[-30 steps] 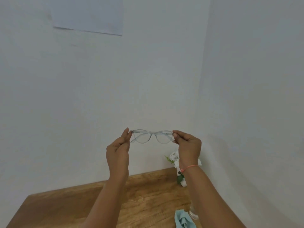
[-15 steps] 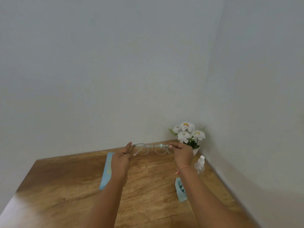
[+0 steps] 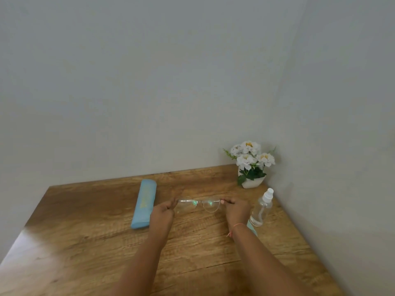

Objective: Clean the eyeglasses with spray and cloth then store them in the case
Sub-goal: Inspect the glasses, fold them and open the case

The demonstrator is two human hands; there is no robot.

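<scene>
**Operator:** Report item positions, left to right.

**Inspector:** The blue case [image 3: 143, 203] lies closed on the wooden table [image 3: 85, 231], left of centre, with one end toward the far edge. Half a second ago the left hand hid part of it; it now shows in full.

**Operator:** Status of the left hand?

**Inspector:** The left hand [image 3: 162, 214] sits just right of the case. Its fingers are curled and pinch the left end of the eyeglasses [image 3: 198, 205].

**Operator:** Location of the eyeglasses?

**Inspector:** They are held level between both hands, low over the middle of the table. One second ago they were raised in front of the wall, and half a second ago they were over the far edge. Contact with the table surface cannot be confirmed.

**Operator:** Status of the right hand?

**Inspector:** The right hand [image 3: 236, 210] has its fingers curled and pinches the right end of the frame. A pink band [image 3: 237, 225] circles the wrist.

**Operator:** Remaining items?

**Inspector:** Only a sliver of the light blue cloth [image 3: 252, 230] shows behind the right forearm; more of it showed earlier. The clear spray bottle [image 3: 261, 209] stands upright near the right edge. A white flower pot [image 3: 251, 165] occupies the far right corner.
</scene>
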